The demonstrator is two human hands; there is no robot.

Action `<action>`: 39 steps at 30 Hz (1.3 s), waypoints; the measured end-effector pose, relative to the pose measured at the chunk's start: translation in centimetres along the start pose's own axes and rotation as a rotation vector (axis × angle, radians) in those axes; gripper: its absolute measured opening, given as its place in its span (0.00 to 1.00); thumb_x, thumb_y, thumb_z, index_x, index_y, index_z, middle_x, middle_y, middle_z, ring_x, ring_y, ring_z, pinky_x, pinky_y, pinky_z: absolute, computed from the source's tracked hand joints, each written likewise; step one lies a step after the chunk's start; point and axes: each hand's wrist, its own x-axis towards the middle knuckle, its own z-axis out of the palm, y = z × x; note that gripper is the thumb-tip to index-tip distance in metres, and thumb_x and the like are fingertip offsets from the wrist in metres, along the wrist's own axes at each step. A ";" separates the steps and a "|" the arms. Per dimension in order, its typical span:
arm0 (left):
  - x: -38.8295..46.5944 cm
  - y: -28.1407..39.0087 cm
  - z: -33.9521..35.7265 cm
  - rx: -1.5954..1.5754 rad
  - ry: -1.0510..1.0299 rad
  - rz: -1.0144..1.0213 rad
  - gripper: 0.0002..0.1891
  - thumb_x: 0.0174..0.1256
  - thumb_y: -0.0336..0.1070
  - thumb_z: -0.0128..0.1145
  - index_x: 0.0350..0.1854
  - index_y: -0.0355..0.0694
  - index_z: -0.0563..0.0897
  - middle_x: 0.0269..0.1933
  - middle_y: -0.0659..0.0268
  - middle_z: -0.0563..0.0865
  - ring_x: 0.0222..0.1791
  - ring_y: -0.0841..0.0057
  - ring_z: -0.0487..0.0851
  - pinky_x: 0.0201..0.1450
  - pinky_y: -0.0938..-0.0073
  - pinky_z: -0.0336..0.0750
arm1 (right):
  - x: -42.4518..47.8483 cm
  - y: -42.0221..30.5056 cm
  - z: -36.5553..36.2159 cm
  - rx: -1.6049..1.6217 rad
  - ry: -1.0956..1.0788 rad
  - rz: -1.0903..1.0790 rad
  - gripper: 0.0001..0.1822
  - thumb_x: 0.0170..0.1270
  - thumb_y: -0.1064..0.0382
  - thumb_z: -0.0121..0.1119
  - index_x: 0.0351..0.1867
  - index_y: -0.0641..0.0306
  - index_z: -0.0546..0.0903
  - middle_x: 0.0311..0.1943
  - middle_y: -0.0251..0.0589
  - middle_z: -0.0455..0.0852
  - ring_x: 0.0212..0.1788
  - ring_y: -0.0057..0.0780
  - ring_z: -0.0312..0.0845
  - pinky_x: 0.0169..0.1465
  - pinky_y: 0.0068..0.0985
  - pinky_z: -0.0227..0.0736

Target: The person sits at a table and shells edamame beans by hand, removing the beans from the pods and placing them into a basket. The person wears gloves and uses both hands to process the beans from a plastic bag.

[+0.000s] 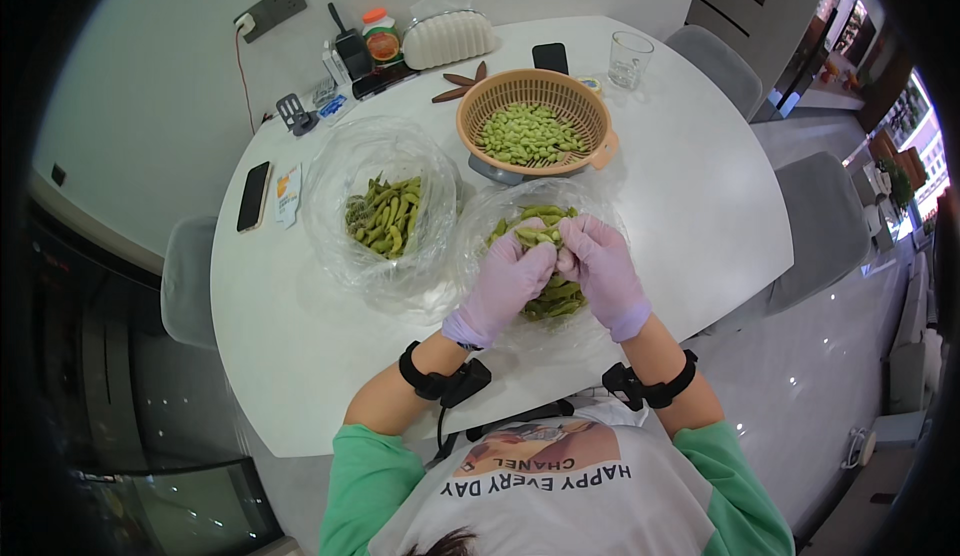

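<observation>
Both of my hands wear thin pink gloves and meet over a clear plastic bag [480,215]. Green soybean pods [559,305] lie in that bag, partly covered by my hands. My left hand [514,275] grips a green soybean pod [534,236] between thumb and fingers. At the pod's right end, the fingertips of my right hand [606,267] pinch it. Just beyond, a tan plastic colander [469,117] holds many shelled green beans [529,132] and sits on a grey base [491,170]. To the left, a second open plastic bag [330,173] contains more pods [386,215].
On the white table [697,203] are a drinking glass [628,61], a dark phone [550,58], another phone [254,196] and a sachet [288,192]. A jar [382,38], a tissue holder [448,40] and a brown trivet [465,83] stand or lie near the wall. Grey chairs [817,230] flank the table.
</observation>
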 end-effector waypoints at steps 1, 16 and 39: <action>-0.1 -0.1 0.5 0.005 0.021 0.031 0.04 0.66 0.33 0.48 0.32 0.42 0.74 0.20 0.76 0.69 0.16 0.90 0.62 0.17 0.87 0.53 | 0.0 -0.2 -0.1 0.016 -0.002 0.033 0.12 0.68 0.56 0.58 0.30 0.61 0.74 0.20 0.28 0.75 0.21 0.12 0.62 0.25 0.13 0.57; 0.5 1.9 -1.6 0.354 -0.096 -0.068 0.17 0.65 0.52 0.59 0.35 0.42 0.77 0.24 0.75 0.76 0.20 0.91 0.71 0.21 0.90 0.63 | -0.1 -3.4 -0.6 -0.289 0.034 0.070 0.10 0.64 0.61 0.62 0.28 0.62 0.77 0.19 0.28 0.76 0.19 0.10 0.64 0.20 0.12 0.55; 1.3 1.5 -2.6 -0.072 -0.332 -0.363 0.10 0.74 0.41 0.45 0.44 0.42 0.75 0.29 0.72 0.76 0.16 0.91 0.56 0.17 0.88 0.49 | 0.5 -3.4 -0.7 -0.324 0.055 0.109 0.11 0.62 0.60 0.63 0.28 0.62 0.76 0.19 0.30 0.77 0.19 0.13 0.66 0.22 0.13 0.58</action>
